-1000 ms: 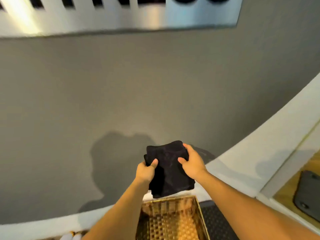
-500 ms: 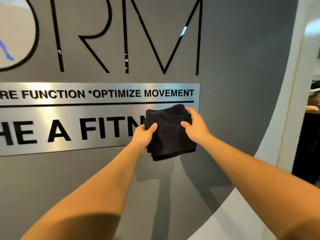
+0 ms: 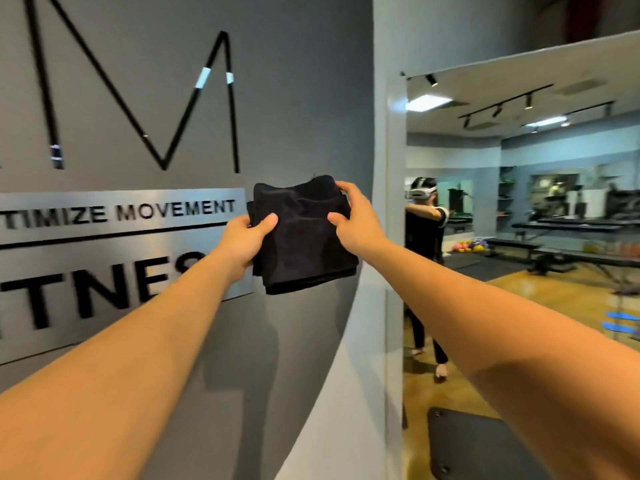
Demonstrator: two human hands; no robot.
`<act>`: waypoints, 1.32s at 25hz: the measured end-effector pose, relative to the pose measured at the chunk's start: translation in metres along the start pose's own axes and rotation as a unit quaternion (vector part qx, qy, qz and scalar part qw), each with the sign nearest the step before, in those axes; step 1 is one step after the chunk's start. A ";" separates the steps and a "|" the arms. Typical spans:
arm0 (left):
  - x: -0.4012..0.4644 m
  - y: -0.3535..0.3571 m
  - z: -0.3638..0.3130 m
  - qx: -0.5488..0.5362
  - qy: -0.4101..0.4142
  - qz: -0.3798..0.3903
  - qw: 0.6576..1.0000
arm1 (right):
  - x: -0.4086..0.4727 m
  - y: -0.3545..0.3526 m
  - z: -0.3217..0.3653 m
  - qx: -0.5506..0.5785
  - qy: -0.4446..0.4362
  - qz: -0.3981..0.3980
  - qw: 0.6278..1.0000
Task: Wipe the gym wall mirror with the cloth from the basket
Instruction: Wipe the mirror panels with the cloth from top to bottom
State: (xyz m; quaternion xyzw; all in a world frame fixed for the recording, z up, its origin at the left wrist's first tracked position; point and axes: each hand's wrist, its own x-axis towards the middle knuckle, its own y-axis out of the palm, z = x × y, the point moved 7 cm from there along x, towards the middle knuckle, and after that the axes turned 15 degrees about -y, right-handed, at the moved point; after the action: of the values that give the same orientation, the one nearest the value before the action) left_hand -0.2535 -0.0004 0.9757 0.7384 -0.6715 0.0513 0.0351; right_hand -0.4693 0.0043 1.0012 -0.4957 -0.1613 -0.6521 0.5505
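— What have you got in your hands?

— A folded black cloth (image 3: 304,233). My left hand (image 3: 242,242) pinches its left edge, thumb across the front and fingers curled behind. My right hand (image 3: 356,220) grips the upper right corner, thumb on the front face, fingers wrapped over the top edge. Both arms are stretched out in front of me, and the cloth hangs in several layers, its lower edges showing as stacked folds.

— And where is it, relative to the mirror?

— Held up in the air in front of the grey wall (image 3: 304,98), not against the glass. The wall mirror (image 3: 519,220) is to the right of the cloth, past a pale strip of wall (image 3: 388,133); my right forearm crosses in front of its lower left part.

— What's behind the cloth?

— The right end of a brushed metal sign (image 3: 114,237) with black lettering; I can read "MOVEMENT" on it. Above it are big thin black letters (image 3: 194,109) fixed to the wall.

— What does the mirror show?

— A reflected figure (image 3: 424,244) in dark clothes with a white headset, arms out, plus benches (image 3: 568,258), a wooden floor and ceiling track lights. A dark mat (image 3: 474,441) lies low at the mirror's bottom edge.
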 end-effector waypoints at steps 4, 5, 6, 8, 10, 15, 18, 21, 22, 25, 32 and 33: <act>0.023 0.120 0.001 -0.008 0.020 0.066 0.998 | -0.009 -0.097 -0.057 -0.060 0.023 -0.031 0.997; 0.028 0.146 0.002 -0.010 0.026 0.079 0.996 | -0.010 -0.118 -0.070 -0.071 0.025 -0.038 0.996; 0.036 0.175 0.003 -0.014 0.031 0.092 0.995 | -0.011 -0.141 -0.086 -0.082 0.028 -0.043 0.995; 0.053 0.228 0.008 -0.017 0.032 0.113 0.993 | -0.010 -0.179 -0.121 -0.099 0.034 -0.040 0.994; 0.070 0.276 0.011 -0.011 0.035 0.128 0.991 | -0.006 -0.212 -0.158 -0.110 0.038 -0.037 0.993; 0.120 0.357 0.011 0.001 0.041 0.135 0.990 | 0.022 -0.264 -0.235 -0.142 0.040 -0.030 0.989; 0.162 0.390 0.014 0.010 0.047 0.138 0.989 | 0.044 -0.275 -0.283 -0.150 0.042 -0.029 0.987; 0.210 0.407 0.018 0.017 0.063 0.126 0.990 | 0.068 -0.269 -0.330 -0.151 0.037 -0.032 0.987; 0.227 0.410 0.019 0.017 0.070 0.120 0.990 | 0.075 -0.265 -0.343 -0.151 0.037 -0.036 0.987; 0.288 0.420 0.016 0.020 0.091 0.108 0.990 | 0.107 -0.247 -0.385 -0.140 0.026 -0.060 0.988; 0.426 0.457 -0.031 0.026 0.154 0.058 0.986 | 0.215 -0.239 -0.464 -0.235 -0.034 -0.101 0.966; 0.442 0.463 -0.037 0.009 0.155 0.046 0.987 | 0.230 -0.240 -0.477 -0.240 -0.046 -0.100 0.965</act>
State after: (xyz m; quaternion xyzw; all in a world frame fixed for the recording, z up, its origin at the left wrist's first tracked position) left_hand -0.6741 -0.4771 1.0585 0.6898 -0.6909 0.1731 0.1294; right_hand -0.8808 -0.4027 1.0532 -0.6238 -0.0740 -0.7002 0.3392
